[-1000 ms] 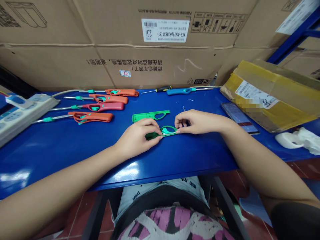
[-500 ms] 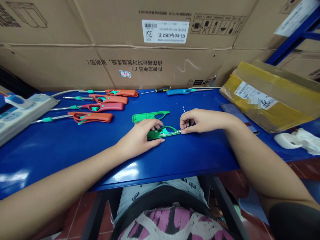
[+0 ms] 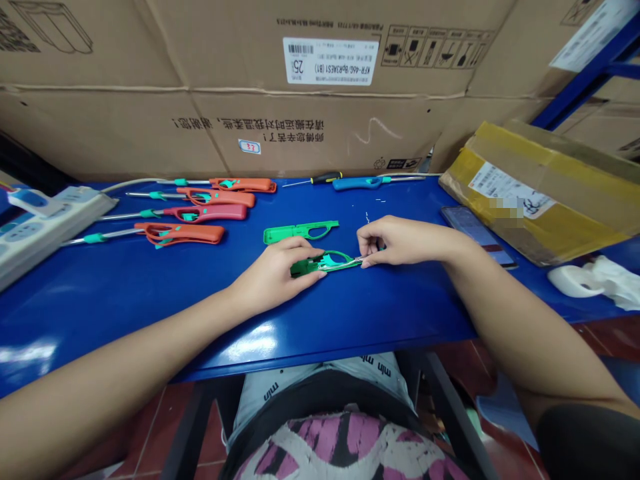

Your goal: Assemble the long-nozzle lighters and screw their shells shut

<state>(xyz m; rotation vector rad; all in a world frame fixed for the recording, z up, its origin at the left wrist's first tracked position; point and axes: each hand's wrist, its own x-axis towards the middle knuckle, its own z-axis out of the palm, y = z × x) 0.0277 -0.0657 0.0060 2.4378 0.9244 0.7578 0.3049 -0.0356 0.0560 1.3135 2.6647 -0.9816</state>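
Observation:
A green lighter shell half (image 3: pixel 304 267) lies on the blue table with a teal trigger (image 3: pixel 331 261) and a thin wire inside it. My left hand (image 3: pixel 281 268) grips this shell from the left, thumb on the near edge and fingers on the far edge. My right hand (image 3: pixel 384 243) is closed at the shell's narrow right end, where its fingertips pinch a slim metallic piece (image 3: pixel 358 261); most of that piece is hidden. Just beyond lies the other green shell half (image 3: pixel 300 231), untouched.
Several orange and red long-necked lighters (image 3: pixel 180 234) lie at the left beside a white power strip (image 3: pixel 35 230). Toward the back are a screwdriver (image 3: pixel 326 179) and a blue lighter (image 3: pixel 358 183). A phone (image 3: pixel 477 235), a taped carton (image 3: pixel 545 193) and a white tape roll (image 3: pixel 575 281) occupy the right.
My left thumb and fingers have shifted slightly along the green shell half, the thumb now touching its near edge. My right hand has moved very slightly left, still pinching at the narrow end.

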